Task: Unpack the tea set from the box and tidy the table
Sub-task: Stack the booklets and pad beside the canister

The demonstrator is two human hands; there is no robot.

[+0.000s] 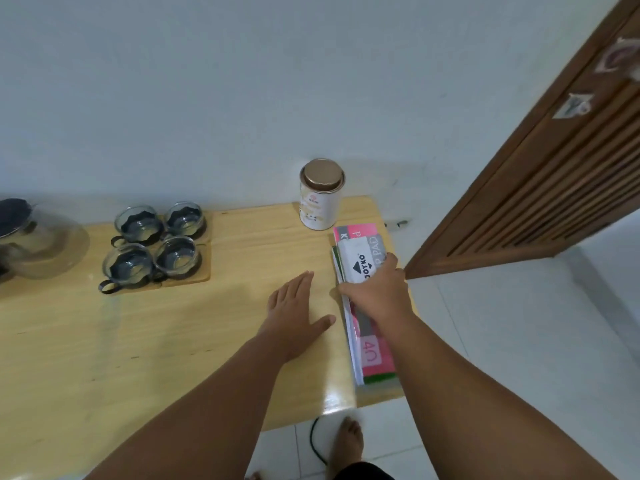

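Two bare forearms reach forward from the bottom of the view over the pale wooden worktop (173, 341). Your left hand (298, 303) lies palm down on the bare wood, its fingers (301, 282) straight and released, the thumb spread out to the right, holding nothing. Your right hand (375, 289) is just beside it, at the worktop's right edge. It is clenched over the near end of a white JOYKO packet (358, 258), with the thumb at the left side and the other fingers curled across the top. That packet lies on a stack of paper pads (374, 355) with pink, grey and green covers, running along the right edge.

The tea set is well apart from both hands, at the far left. Four glass cups (176, 256) in dark holders sit in a tight square on wooden coasters (204, 271), and a glass teapot (45, 244) with a dark lid stands left of them. The picture edge cuts the teapot off, so its handle is hard to make out. A tin canister (320, 206) with a bronze lid stands upright near the wall, just beyond the pads.

Your right hand and wrist cover the packet's near end and the middle of the stack, so you cannot tell whether the fingers also catch the pads beneath. The print on the pads is only partly legible. Below the worktop's near edge, a bare foot (349, 441) and a black cable (313, 441) show on the white tiles.
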